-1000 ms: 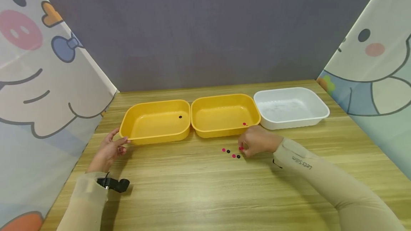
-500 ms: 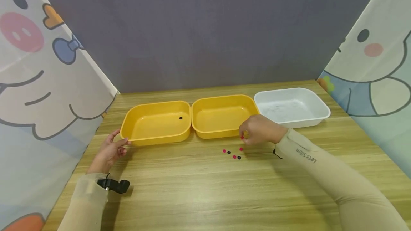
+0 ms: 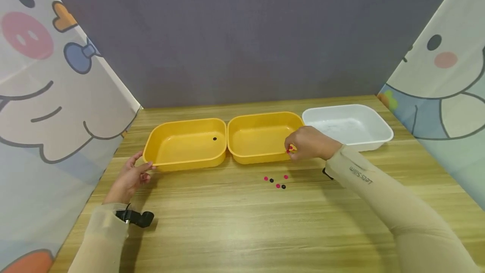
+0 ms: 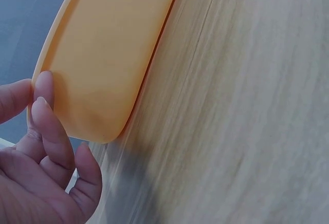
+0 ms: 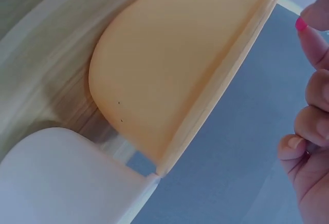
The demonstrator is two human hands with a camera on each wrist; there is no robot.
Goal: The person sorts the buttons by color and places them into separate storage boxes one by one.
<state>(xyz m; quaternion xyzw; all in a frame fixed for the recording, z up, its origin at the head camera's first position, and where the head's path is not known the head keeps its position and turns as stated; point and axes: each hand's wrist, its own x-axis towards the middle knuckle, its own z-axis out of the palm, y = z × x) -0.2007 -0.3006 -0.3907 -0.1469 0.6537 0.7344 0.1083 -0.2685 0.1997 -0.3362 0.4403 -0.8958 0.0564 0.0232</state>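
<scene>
In the head view, my left hand (image 3: 128, 179) pinches the near-left rim of the left yellow tray (image 3: 185, 166), thumb and fingers on either side of its edge in the left wrist view. A small black disc (image 3: 214, 139) lies inside that tray. Over the near-right rim of the middle yellow tray (image 3: 261, 159) is my right hand (image 3: 311, 142). Between its thumb and index finger it pinches a small pink disc (image 5: 301, 24). Part of another pink disc (image 3: 291, 148) shows beside the fingertips. On the table lie several loose discs, pink (image 3: 278, 186) and black (image 3: 271, 180).
A white tray (image 3: 346, 123) stands to the right of the middle yellow one. All the trays are in a row on the wooden table (image 3: 227, 222). A grey panel (image 3: 242, 41) rises behind, with cartoon-printed cloths on both sides.
My right hand picked up a pink disc from the table and carried it away from me to the middle tray's rim. My left hand has stayed on the left tray.
</scene>
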